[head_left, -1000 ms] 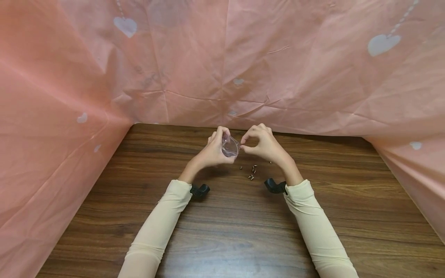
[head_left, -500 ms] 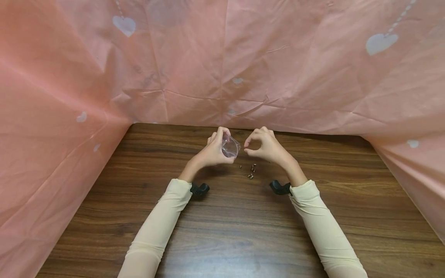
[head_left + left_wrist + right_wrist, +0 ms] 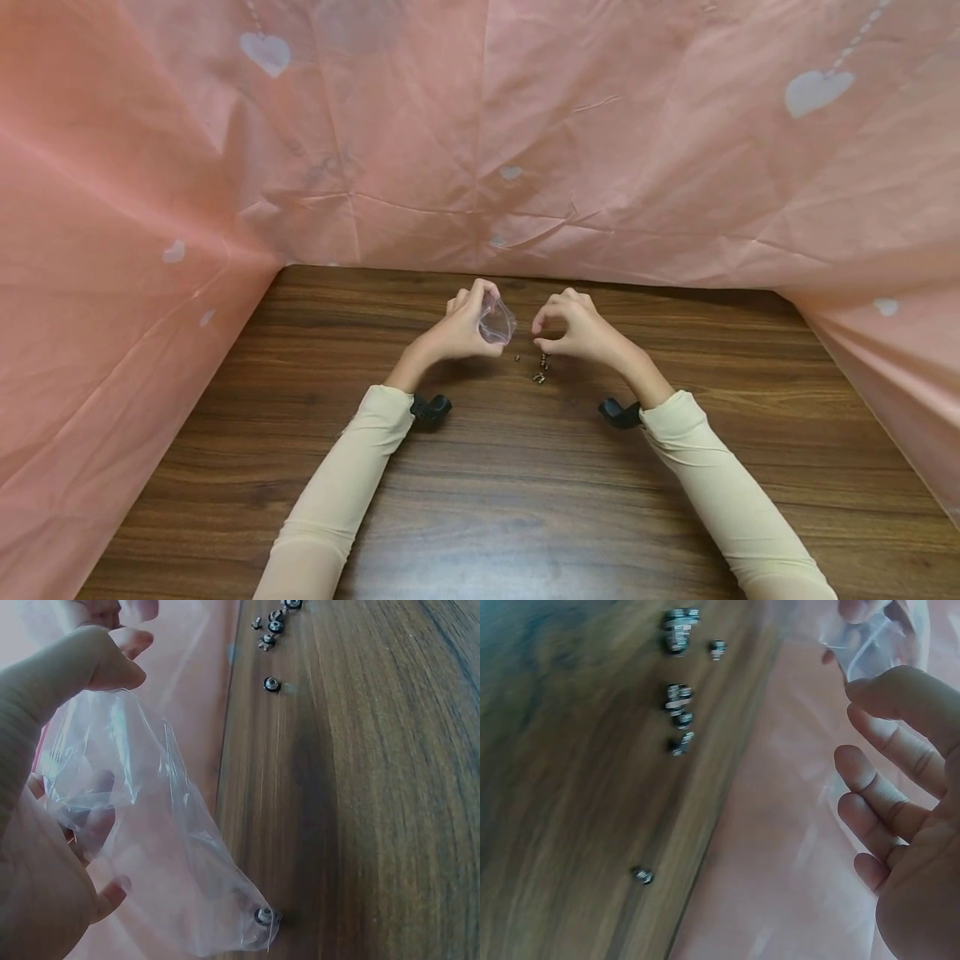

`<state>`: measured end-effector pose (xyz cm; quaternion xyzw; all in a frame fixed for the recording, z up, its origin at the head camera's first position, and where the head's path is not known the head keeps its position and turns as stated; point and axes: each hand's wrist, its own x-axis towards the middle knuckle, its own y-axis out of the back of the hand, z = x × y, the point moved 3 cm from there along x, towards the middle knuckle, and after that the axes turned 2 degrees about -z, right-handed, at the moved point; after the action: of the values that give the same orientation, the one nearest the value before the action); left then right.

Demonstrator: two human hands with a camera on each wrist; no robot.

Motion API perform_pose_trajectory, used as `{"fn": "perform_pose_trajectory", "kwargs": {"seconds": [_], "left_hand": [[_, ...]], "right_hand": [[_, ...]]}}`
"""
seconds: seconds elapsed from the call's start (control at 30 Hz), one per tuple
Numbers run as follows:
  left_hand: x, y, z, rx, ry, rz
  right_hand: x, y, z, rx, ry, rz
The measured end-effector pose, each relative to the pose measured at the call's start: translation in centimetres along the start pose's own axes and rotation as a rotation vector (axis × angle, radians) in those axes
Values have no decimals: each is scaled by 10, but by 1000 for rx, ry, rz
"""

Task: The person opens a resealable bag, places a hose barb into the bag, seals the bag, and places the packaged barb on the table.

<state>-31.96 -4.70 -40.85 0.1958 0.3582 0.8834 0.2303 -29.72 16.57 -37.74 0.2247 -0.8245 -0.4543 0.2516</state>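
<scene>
My left hand (image 3: 457, 330) grips a clear plastic zip bag (image 3: 498, 323) near its top, thumb and fingers spreading its mouth. In the left wrist view, one small metal screw (image 3: 262, 916) shows at the bottom corner of the bag. A short way to the right of the bag, my right hand (image 3: 583, 332) hovers above the table with loosely bent fingers and nothing visible between them. Several small metal screws (image 3: 538, 378) lie on the wood just below that hand. A lone screw (image 3: 272, 685) sits apart from them, toward the bag.
A brown wooden table (image 3: 480, 500) spreads under both arms. Pink cloth (image 3: 420, 150) with white hearts hangs along its back edge and both sides. Dark wrist mounts (image 3: 620, 413) stick out inward from the cuffs.
My right hand has drawn back from the bag's edge, moving right and then lower over the screws. The left hand stays almost still with the bag.
</scene>
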Motion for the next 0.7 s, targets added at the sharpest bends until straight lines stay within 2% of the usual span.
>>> {"fn": "perform_pose_trajectory", "kwargs": {"seconds": [0.5,0.7], "left_hand": [[1,1,-4,11,5,35],[2,1,-5,8,26,43]], "right_hand": [[-14,-16,5,-29,55,-107],[-19,-22,7,-23,35,-159]]}}
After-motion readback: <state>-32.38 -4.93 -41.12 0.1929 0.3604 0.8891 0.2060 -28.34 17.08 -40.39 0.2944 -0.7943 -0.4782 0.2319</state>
